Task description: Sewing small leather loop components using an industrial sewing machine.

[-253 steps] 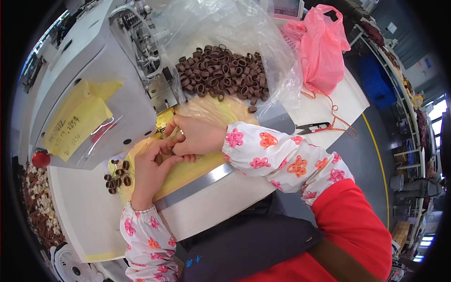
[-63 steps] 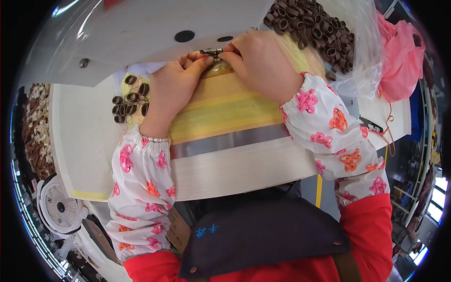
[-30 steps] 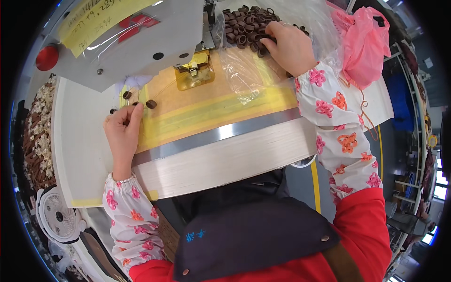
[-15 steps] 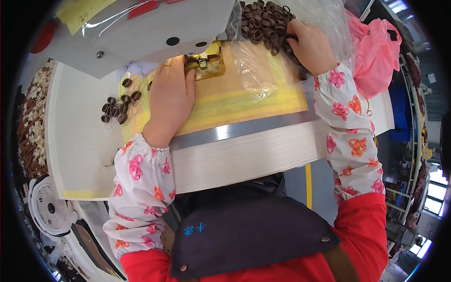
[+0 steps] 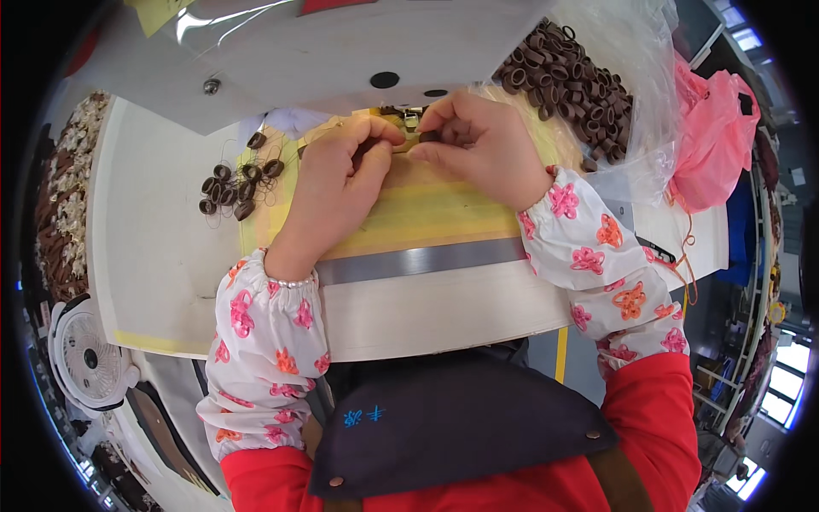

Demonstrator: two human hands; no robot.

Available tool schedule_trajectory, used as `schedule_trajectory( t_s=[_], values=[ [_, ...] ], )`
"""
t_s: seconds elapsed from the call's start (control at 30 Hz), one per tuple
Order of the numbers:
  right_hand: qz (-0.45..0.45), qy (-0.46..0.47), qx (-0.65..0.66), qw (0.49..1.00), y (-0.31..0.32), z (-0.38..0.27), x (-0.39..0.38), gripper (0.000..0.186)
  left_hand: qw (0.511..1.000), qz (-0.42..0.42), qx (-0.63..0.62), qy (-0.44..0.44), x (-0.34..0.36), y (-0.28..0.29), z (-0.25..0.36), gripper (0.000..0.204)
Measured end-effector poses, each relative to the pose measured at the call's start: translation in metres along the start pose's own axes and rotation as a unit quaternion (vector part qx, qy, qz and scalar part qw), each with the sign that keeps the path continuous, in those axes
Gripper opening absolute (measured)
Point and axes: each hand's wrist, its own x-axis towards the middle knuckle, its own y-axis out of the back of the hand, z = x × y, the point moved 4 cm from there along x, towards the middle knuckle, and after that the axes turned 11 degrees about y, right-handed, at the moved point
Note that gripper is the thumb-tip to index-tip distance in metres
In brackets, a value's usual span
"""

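Both my hands meet just in front of the presser foot of a sewing machine. My right hand pinches a small dark brown loop between thumb and fingertips. Close by on the left, my left hand has its thumb and fingers pressed together; something dark lies under the fingers, too hidden to name. A large pile of similar brown loops lies at the far right on clear plastic. Several more brown loops, tangled with thin threads, rest left of my left hand.
Yellow tape covers the work area, with a metal strip along its near side. Right of the pile hangs a pink plastic bag; an orange cord dangles below. A white fan stands at the left, beyond the white table.
My right hand has come left from the pile to the presser foot, now with a brown loop. My left hand has shifted slightly right and its fingers have closed together. The view has shifted.
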Motion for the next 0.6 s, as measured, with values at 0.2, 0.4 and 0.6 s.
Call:
schedule_trajectory(
  t_s=[0.2, 0.4, 0.6],
  values=[
    [0.046, 0.209, -0.127, 0.969, -0.008, -0.013, -0.003, 0.02, 0.996, -0.075, -0.011, 0.036, 0.003, -0.005, 0.006, 0.026],
    [0.001, 0.272, -0.219, 0.937, -0.013, -0.02, -0.006, 0.022, 0.993, -0.111, 0.008, 0.03, 0.006, -0.006, 0.004, 0.023],
    [-0.039, 0.307, -0.311, 0.899, -0.023, -0.03, -0.009, 0.025, 0.994, -0.106, 0.026, 0.03, 0.003, -0.006, 0.005, 0.018]
  ],
)
